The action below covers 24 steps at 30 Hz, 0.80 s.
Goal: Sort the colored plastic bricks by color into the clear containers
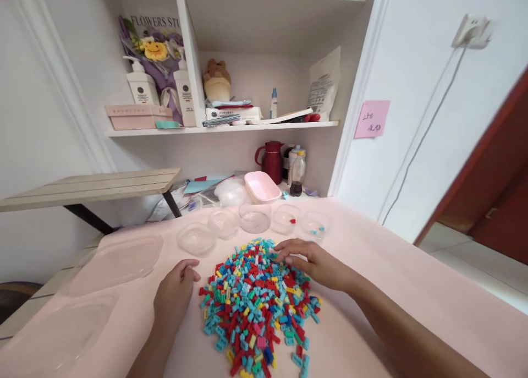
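Note:
A heap of small plastic bricks (pixel 253 303) in teal, red, yellow and blue lies on the pink table (pixel 412 295). My left hand (pixel 175 292) rests on the table just left of the heap, fingers curled under, with nothing visible in it. My right hand (pixel 313 261) lies on the heap's upper right edge, its fingers stretched out over the bricks. Behind the heap stands a row of several small clear cups (pixel 254 217). One cup (pixel 285 219) holds a red piece and the rightmost cup (pixel 314 225) holds a few teal pieces.
Two large clear lids (pixel 117 262) lie on the table's left side. A pink tub (pixel 261 186), a red jug (pixel 272 160) and bottles (pixel 297 171) stand at the back under shelves. A wooden board (pixel 91 186) juts out at left.

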Each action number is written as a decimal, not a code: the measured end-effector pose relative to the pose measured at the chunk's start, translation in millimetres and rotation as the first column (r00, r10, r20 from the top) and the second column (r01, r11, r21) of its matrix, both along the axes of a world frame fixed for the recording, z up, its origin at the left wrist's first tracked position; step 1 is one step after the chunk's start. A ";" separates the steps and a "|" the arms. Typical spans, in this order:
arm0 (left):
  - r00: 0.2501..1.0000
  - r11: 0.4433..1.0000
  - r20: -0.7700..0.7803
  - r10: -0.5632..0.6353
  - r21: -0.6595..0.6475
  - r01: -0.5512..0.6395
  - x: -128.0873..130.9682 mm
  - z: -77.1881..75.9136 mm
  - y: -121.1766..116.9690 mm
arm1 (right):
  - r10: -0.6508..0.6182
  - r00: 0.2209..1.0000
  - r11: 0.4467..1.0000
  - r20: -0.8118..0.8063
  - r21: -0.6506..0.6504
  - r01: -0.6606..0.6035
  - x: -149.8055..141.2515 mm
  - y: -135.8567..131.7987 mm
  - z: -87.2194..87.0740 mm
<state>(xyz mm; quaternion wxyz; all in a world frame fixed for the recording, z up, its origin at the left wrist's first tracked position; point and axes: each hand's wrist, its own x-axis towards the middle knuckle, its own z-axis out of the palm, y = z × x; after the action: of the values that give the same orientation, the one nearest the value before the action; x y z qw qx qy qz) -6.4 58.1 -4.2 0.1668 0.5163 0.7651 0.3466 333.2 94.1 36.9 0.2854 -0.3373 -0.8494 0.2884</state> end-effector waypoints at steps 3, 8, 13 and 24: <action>1.000 1.000 -0.004 -0.008 -0.001 0.008 -0.7 0.8 0.3 | -0.156 0.988 0.988 0.010 0.007 0.156 5.1 5.3 -2.1; 1.000 1.000 -0.012 -0.013 -0.007 0.013 -1.4 2.3 1.5 | -0.391 0.905 0.920 0.169 0.110 0.377 11.4 15.4 -15.1; 1.000 1.000 -0.015 -0.020 -0.015 0.020 -2.8 1.5 2.3 | -0.369 0.895 0.929 0.250 0.134 0.346 11.0 20.3 -29.2; 1.000 0.999 0.001 -0.001 -0.038 0.001 1.2 5.5 -1.2 | -0.266 0.935 0.963 0.234 0.111 0.246 8.9 23.1 -32.6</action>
<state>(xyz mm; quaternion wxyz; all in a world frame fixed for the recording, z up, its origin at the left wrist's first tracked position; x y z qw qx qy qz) -5.2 56.9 1.3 0.1772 0.5133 0.7712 0.3323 342.1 117.1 4.2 0.2258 -0.4667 -0.8380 0.1703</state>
